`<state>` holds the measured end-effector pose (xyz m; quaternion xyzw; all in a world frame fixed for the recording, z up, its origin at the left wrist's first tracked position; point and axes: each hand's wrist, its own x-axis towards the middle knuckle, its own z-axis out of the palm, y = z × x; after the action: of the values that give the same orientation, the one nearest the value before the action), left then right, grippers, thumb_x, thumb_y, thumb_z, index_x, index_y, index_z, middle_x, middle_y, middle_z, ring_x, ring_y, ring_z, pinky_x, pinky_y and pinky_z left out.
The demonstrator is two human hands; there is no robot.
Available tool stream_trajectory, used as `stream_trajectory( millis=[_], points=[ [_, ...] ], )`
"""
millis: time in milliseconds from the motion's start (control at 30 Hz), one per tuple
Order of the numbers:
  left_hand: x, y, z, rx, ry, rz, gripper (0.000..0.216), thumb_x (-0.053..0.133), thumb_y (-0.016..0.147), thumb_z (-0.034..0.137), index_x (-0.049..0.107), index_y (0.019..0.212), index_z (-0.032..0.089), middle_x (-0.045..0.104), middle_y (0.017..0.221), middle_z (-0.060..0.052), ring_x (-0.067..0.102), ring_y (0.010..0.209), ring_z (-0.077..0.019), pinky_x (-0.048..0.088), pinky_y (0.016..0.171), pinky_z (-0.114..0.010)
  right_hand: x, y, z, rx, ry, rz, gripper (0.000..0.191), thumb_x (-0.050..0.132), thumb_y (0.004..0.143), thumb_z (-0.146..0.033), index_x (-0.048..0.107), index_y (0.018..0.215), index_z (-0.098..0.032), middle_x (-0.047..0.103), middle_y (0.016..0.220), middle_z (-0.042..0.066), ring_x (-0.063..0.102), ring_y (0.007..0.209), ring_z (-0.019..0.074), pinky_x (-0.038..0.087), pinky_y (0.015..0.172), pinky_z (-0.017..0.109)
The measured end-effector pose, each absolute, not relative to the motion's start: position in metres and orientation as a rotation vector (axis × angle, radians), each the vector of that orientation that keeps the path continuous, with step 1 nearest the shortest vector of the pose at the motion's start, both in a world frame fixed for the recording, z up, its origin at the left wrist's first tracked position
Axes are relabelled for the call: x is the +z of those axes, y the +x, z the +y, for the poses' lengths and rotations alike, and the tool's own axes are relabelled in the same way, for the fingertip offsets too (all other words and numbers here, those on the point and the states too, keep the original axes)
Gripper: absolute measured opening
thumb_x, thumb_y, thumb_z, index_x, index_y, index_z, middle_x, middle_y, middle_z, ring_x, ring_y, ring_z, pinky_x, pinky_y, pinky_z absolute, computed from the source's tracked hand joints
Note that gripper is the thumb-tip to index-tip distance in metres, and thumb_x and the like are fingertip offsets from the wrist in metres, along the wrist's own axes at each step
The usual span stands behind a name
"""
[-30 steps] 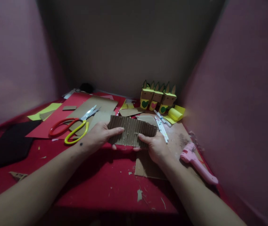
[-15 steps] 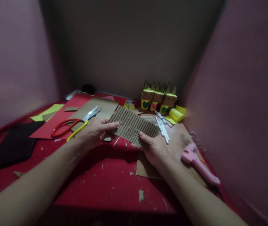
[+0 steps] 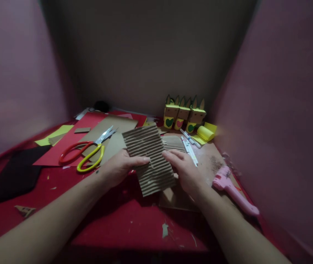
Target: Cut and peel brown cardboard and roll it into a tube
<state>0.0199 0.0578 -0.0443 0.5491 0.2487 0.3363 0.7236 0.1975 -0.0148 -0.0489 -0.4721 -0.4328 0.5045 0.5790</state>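
A rectangular piece of corrugated cardboard [image 3: 150,146], ridges facing me, is held tilted above the red table. My left hand [image 3: 123,165] is closed on its left side, thumb lying over the ridged face and the other fingers hidden behind. At the right edge my right hand [image 3: 182,167] pinches the piece with bent fingers. Just behind it, another ridged cardboard piece [image 3: 174,141] lies on the table. Scissors [image 3: 94,148] with one red and one yellow handle rest to the left of my left hand.
A pink glue gun [image 3: 233,190] lies at the right, near white markers [image 3: 190,150]. Several cardboard figures with pointed ears [image 3: 184,112] stand at the back beside yellow paper [image 3: 206,132]. Red paper [image 3: 54,152] and a black sheet [image 3: 15,174] lie left. Scraps dot the red cloth [image 3: 123,227].
The cardboard piece has turned clockwise, its long side now pointing more toward me. My right hand has shifted from its lower right corner to its right edge.
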Motion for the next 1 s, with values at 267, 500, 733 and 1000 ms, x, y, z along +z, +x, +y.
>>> stream_trajectory(
  millis=[267,500,733,1000],
  points=[
    [-0.058,0.038,0.046,0.795,1.108,0.641,0.027,0.077,0.073,0.031,0.073,0.094,0.014,0.077,0.087,-0.008,0.070,0.072,-0.0195,0.055,0.072,-0.031,-0.066,0.183,-0.011,0.832,-1.137,-1.136,0.022,0.062,0.081,-0.038,0.067,0.073,-0.018,0.067,0.074,0.001,0.059,0.073,0.0173,0.047,0.072,0.031],
    [-0.055,0.035,0.050,0.822,1.142,0.593,0.029,0.079,0.070,0.027,0.073,0.097,0.015,0.077,0.086,-0.007,0.071,0.074,-0.0189,0.055,0.075,-0.030,-0.061,0.187,-0.007,1.092,-1.015,-1.030,0.026,0.067,0.077,-0.044,0.068,0.078,-0.018,0.069,0.073,0.001,0.062,0.070,0.0173,0.049,0.071,0.032],
    [-0.054,0.035,0.046,0.814,1.157,0.642,0.029,0.074,0.075,0.035,0.074,0.093,0.013,0.077,0.082,-0.008,0.071,0.072,-0.0196,0.055,0.071,-0.028,-0.069,0.188,-0.005,0.975,-1.029,-1.045,0.023,0.071,0.075,-0.041,0.069,0.073,-0.019,0.069,0.075,0.001,0.062,0.074,0.0181,0.050,0.074,0.033],
    [-0.054,0.033,0.049,0.753,1.137,0.610,0.034,0.075,0.074,0.036,0.073,0.100,0.013,0.077,0.087,-0.009,0.070,0.076,-0.0209,0.055,0.075,-0.032,-0.069,0.182,-0.005,1.157,-0.934,-0.964,0.025,0.072,0.075,-0.040,0.073,0.086,-0.018,0.073,0.078,0.002,0.067,0.075,0.0185,0.052,0.077,0.034]
  ],
)
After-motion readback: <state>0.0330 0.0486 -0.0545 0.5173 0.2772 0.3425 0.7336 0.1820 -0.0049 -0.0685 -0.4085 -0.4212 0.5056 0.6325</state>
